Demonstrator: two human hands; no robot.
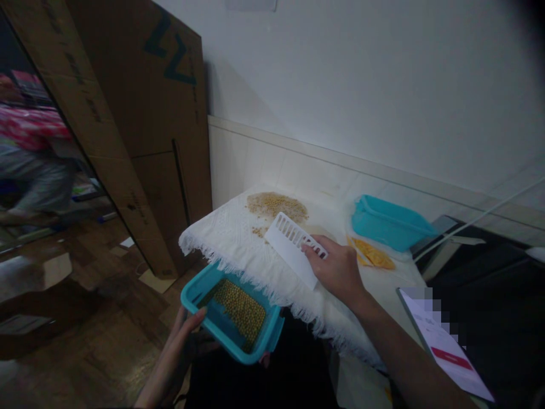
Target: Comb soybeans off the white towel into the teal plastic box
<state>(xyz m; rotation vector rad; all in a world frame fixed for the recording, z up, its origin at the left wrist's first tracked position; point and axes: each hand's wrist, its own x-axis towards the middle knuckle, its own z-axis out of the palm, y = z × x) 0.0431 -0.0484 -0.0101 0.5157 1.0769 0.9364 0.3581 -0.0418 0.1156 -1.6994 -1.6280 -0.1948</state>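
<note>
My left hand [181, 343] grips the near rim of a teal plastic box [272, 338] that is partly filled with yellowish beans [240, 307]; the box hangs just below the fringed front edge of a white cloth [230, 236] spread on the table. My right hand [338, 270] is closed on a white slotted plastic scraper [292, 244], which rests tilted on the cloth. A flat pile of the same beans [276, 205] lies on the cloth just beyond the scraper, with a few loose ones beside it.
A second teal container [389, 224] stands at the back right of the table, with a yellow packet [374, 254] in front of it. A printed paper sheet [447, 341] lies at the near right. Tall cardboard sheets [140, 119] lean against the wall on the left above wooden floor.
</note>
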